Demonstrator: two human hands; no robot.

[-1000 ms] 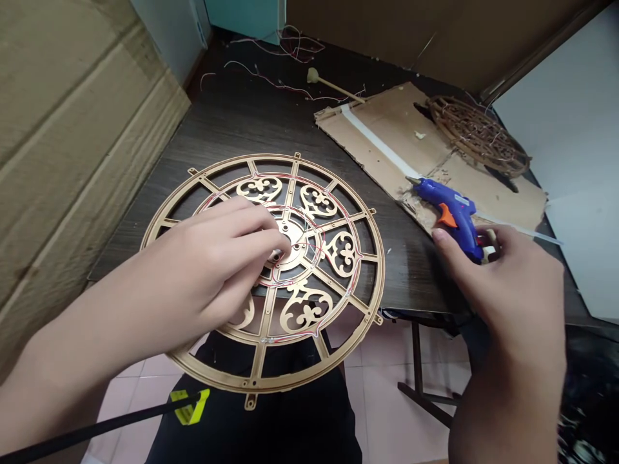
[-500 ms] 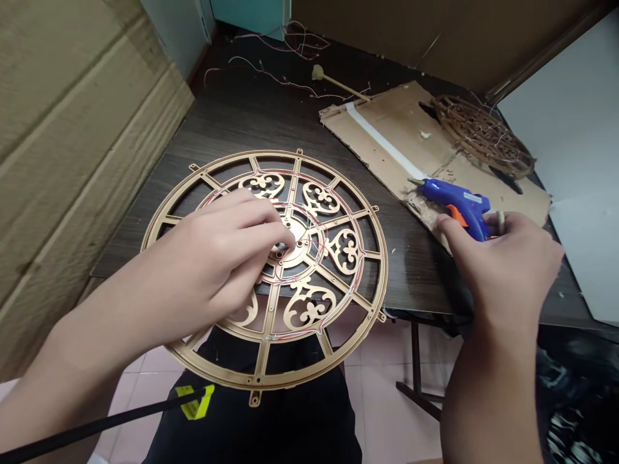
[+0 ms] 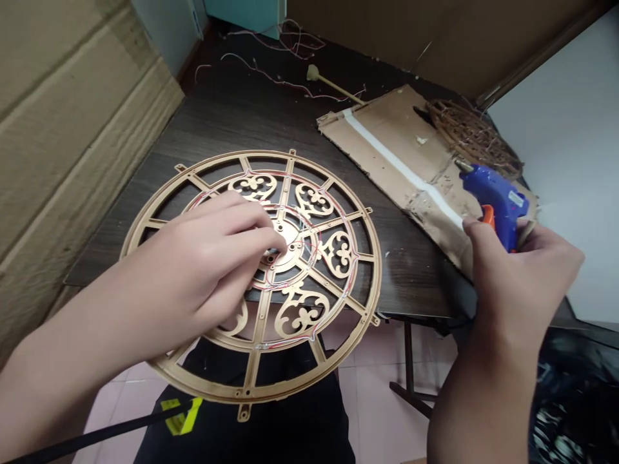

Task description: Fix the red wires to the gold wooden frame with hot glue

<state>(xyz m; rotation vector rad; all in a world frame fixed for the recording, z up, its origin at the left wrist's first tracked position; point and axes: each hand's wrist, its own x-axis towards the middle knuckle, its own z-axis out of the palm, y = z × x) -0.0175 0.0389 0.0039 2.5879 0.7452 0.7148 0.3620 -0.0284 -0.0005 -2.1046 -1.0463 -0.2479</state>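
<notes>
A large round gold-coloured openwork frame (image 3: 314, 372) with spokes and scroll ornaments lies partly on the dark table and overhangs its near edge. Thin red and white wires (image 3: 346, 291) run around its rings. My left hand (image 3: 207, 251) reaches over the frame's left half, fingers closed in a pinch at the central hub (image 3: 291, 240). What the fingertips grip is hidden. My right hand (image 3: 527, 270) is wrapped round the handle of a blue glue gun (image 3: 498, 196) with an orange trigger. The gun's nozzle points up and left, above the cardboard.
A cardboard sheet (image 3: 387, 125) with a white strip lies right of the frame, and a brown openwork disc (image 3: 476, 135) rests at its far end. Loose wires (image 3: 280, 80) and a stick with a pale lump (image 3: 333, 84) lie farther back. A black strap (image 3: 111, 430) crosses at lower left.
My right hand has lifted the glue gun and moved it right, away from the cardboard's near edge. My left hand stays pinched at the hub. The view has shifted slightly.
</notes>
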